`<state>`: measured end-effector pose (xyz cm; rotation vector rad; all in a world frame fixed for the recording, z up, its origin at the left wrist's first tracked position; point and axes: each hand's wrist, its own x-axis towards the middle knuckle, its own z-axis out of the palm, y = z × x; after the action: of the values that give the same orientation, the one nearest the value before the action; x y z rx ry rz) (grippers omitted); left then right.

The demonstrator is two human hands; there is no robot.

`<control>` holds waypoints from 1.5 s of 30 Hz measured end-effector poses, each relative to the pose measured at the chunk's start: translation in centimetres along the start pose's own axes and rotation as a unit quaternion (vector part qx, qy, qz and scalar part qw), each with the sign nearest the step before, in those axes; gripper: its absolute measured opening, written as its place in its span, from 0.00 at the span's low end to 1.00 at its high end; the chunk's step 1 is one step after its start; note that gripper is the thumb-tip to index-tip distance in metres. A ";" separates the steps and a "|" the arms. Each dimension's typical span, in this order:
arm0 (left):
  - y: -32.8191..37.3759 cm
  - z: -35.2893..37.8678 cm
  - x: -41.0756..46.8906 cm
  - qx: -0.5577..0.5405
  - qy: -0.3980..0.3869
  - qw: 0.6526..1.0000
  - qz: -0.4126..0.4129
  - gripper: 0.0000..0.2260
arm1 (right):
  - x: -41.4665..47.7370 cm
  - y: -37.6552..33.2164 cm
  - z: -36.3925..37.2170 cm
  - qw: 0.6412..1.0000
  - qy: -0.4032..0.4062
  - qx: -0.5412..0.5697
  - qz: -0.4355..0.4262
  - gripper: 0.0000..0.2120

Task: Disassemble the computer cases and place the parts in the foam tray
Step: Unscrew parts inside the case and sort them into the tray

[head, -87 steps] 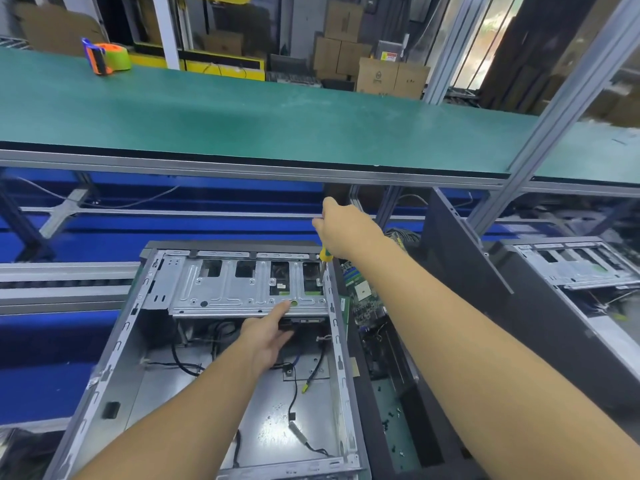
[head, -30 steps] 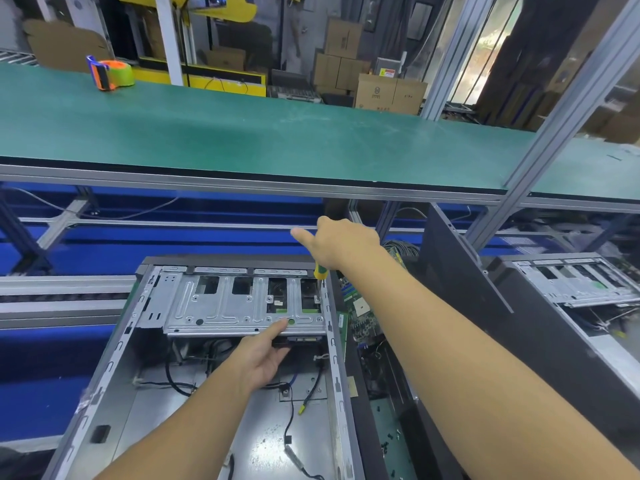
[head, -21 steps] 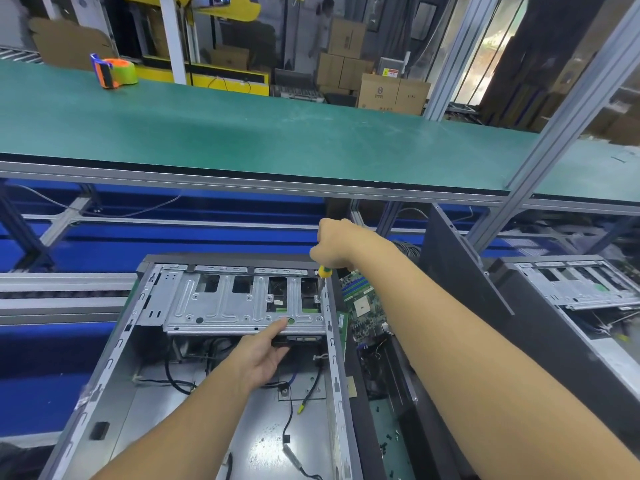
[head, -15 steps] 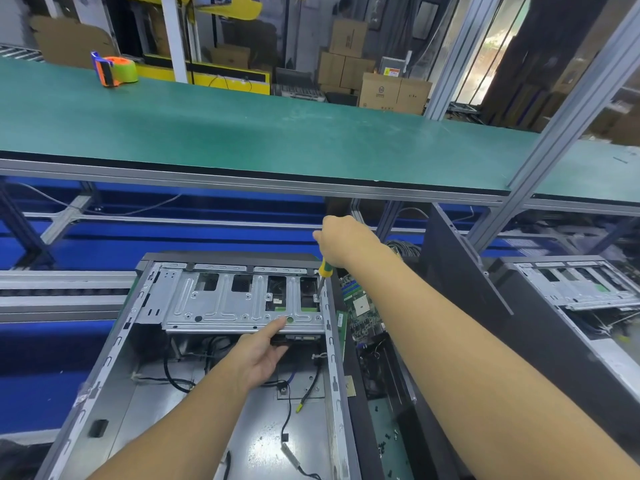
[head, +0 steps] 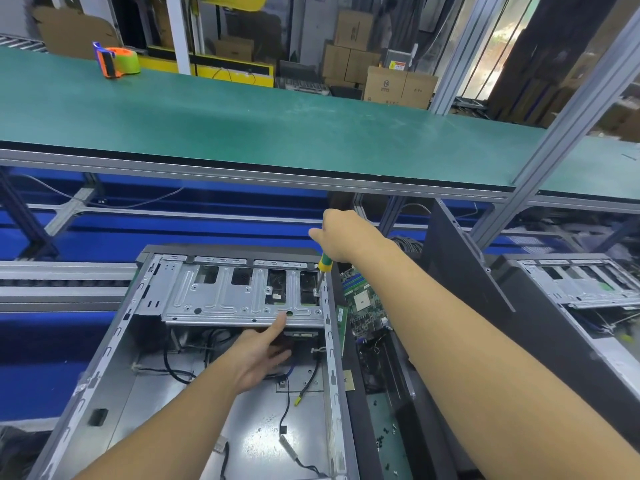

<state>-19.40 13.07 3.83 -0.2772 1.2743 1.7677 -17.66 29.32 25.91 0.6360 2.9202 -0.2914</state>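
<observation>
Head view: the open grey computer case [head: 114, 372] lies at 6 o'clock, with a silver drive cage [head: 235, 299] across its far end. The right hand [head: 343, 239] grips a green-yellow screwdriver [head: 324, 265], its tip at the cage's 3 o'clock edge. The left hand [head: 258, 356] has loose fingers, and its thumb touches the cage's 6 o'clock rim.

Open grey computer case [head: 114, 362] lies flat, silver drive bracket [head: 221, 301] seemingly attached.

I read the computer case [head: 109, 355] as bare sheet metal: walls dull grey, floor smooth and glossy enough to mirror light. The drive cage [head: 221, 301], at 12 o'clock inside it, is stamped metal with a satin finish. Screwdriver [head: 325, 263] handle: smooth yellow-green plastic (shaft bright metal). Bench mat [head: 242, 123], 12 o'clock beyond: matt green, scuffed. Boxes [head: 398, 86], 1 o'clock: plain matt cardboard.
</observation>
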 end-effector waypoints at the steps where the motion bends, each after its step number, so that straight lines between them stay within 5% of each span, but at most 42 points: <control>1: 0.1 -0.2 -0.3 0.068 -0.004 0.997 -0.021 0.43 | 0.1 0.0 0.0 1.000 -0.002 -0.006 0.001 0.06; 3: 1.0 -0.8 -1.4 0.257 -0.035 0.963 -0.074 0.42 | 0.1 0.1 -0.2 1.000 -0.014 0.015 -0.005 0.06; 5: 2.6 -1.1 -2.4 0.435 -0.110 0.883 -0.137 0.31 | 0.0 -0.1 -0.5 0.999 -0.028 0.034 -0.024 0.12; 8: 5.9 0.2 -3.7 0.519 -0.219 0.813 -0.148 0.18 | -0.1 -0.2 -0.4 0.999 -0.027 0.026 -0.037 0.13; 10: 8.0 2.3 -4.1 0.545 -0.191 0.815 -0.045 0.17 | -0.1 -0.1 -0.3 0.999 -0.018 0.030 -0.034 0.11; 13: 9.7 5.1 -3.6 0.549 -0.048 0.819 0.161 0.10 | -0.2 0.2 -0.5 0.999 -0.010 0.041 -0.029 0.10; 16: 9.9 6.3 -2.7 0.541 0.028 0.806 0.240 0.03 | -0.4 0.2 -1.4 0.998 0.003 0.048 -0.037 0.09; 24: 7.8 7.8 -0.6 0.554 0.018 0.790 0.261 0.23 | -1.9 0.2 -3.4 0.997 0.040 0.048 -0.043 0.15; 30: 6.8 9.3 0.0 0.539 0.016 0.796 0.274 0.03 | -3.3 2.0 -3.7 0.996 0.046 0.069 -0.029 0.09; 32: 6.5 10.0 0.0 0.553 -0.011 0.791 0.261 0.04 | -3.7 3.1 -3.7 0.994 0.064 0.083 -0.006 0.08; 39: 0.5 16.7 -0.6 0.697 -0.208 0.637 0.255 0.05 | -5.7 7.5 -2.5 0.991 0.074 0.068 0.084 0.10; 45: -6.2 19.1 -0.2 0.724 -0.301 0.594 0.179 0.10 | -7.4 10.2 -1.0 0.990 0.043 0.062 0.121 0.10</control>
<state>-8.62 29.37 8.46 1.4590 1.8120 0.4265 -6.70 35.72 26.56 1.0352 2.8795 -0.4280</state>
